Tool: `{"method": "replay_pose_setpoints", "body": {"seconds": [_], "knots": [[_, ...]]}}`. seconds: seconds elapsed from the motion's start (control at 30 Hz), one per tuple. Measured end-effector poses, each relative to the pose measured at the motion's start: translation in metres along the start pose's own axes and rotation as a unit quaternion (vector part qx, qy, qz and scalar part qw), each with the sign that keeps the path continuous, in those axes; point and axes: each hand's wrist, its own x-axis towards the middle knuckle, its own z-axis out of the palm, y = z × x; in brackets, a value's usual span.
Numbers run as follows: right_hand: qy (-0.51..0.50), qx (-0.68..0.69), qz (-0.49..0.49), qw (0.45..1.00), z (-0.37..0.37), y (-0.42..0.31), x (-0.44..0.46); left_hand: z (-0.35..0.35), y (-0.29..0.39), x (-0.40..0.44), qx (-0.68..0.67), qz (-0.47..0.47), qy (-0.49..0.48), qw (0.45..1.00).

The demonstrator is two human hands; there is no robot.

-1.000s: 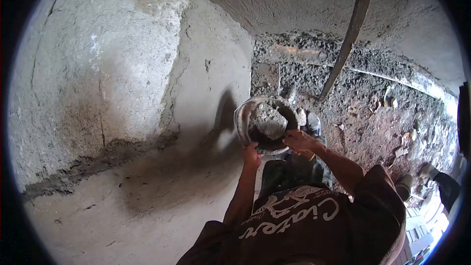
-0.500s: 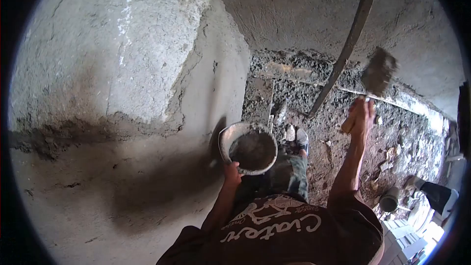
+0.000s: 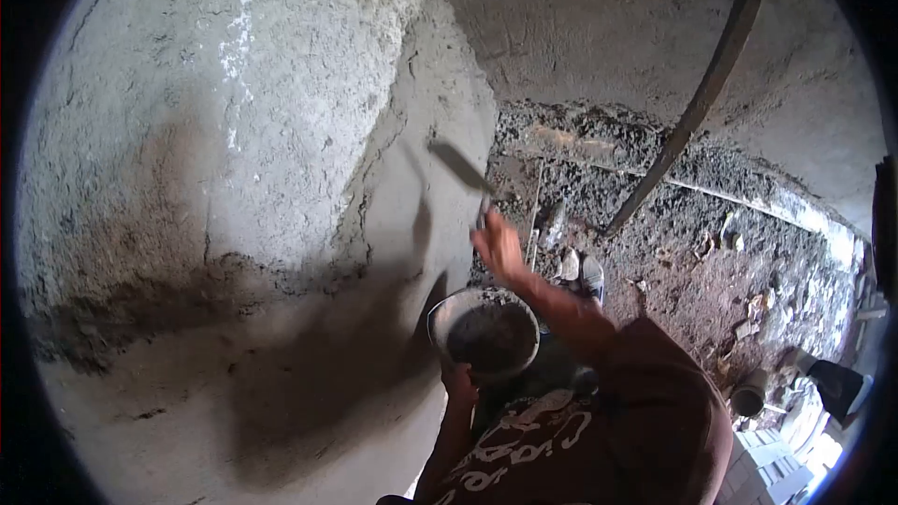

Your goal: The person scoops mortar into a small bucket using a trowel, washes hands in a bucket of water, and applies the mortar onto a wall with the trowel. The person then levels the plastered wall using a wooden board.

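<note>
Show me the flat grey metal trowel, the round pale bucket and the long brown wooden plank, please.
Flat grey metal trowel [image 3: 456,165]: head view, on the middle of its blade.
Round pale bucket [image 3: 453,314]: head view, on its inner wall.
Long brown wooden plank [image 3: 702,101]: head view, about midway along its length.

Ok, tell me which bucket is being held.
The bucket gripped at its rim by the left hand; the second bucket sits apart, at the view's lower right.
</note>
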Motion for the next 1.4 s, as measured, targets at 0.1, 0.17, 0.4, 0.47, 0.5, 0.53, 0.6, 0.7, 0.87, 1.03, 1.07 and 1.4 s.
{"method": "replay_pose_setpoints", "body": {"seconds": [0.1,0.17,0.4,0.47,0.5,0.53,0.6,0.7,0.87,1.03,1.07,1.4], "knots": [[-0.177,-0.058,0.003,0.982,-0.036,0.015,-0.106,0.012,0.014,-0.025,-0.042,-0.05,0.048,0.997],[-0.328,-0.167,-0.012,0.93,-0.076,0.05,-0.137,0.023,0.007,-0.014,-0.032,-0.091,0.07,0.993],[-0.484,-0.301,-0.081,0.818,-0.093,0.113,-0.104,0.111,0.002,-0.018,0.199,0.048,0.052,0.977],[-0.532,-0.358,-0.126,0.757,-0.085,0.129,-0.095,0.137,0.012,-0.028,0.195,0.097,0.024,0.976],[-0.53,-0.351,-0.124,0.762,-0.09,0.133,-0.089,0.152,0.021,-0.035,0.228,0.124,0.001,0.966],[-0.564,-0.315,-0.049,0.762,-0.102,0.138,-0.085,0.173,0.029,-0.046,0.255,0.148,-0.02,0.955],[-0.599,-0.276,0.028,0.751,-0.131,0.128,-0.083,0.204,0.046,-0.063,0.24,0.073,0.003,0.968],[-0.613,-0.05,0.223,0.757,-0.165,0.105,-0.082,0.207,0.033,-0.06,0.265,0.169,-0.097,0.944],[-0.542,0.134,0.031,0.829,-0.211,0.139,-0.095,0.218,0.028,-0.051,0.19,0.149,-0.068,0.968],[-0.474,0.081,0.288,0.828,-0.242,0.097,-0.078,0.232,0.01,-0.035,0.04,0.1,-0.068,0.992],[-0.457,0.075,0.283,0.84,-0.247,0.094,-0.074,0.239,0.011,-0.037,0.033,0.081,-0.036,0.996],[-0.246,0.325,0.302,0.862,-0.277,0.076,-0.087,0.222,0.015,-0.034,-0.002,0.03,-0.033,0.999]]}}
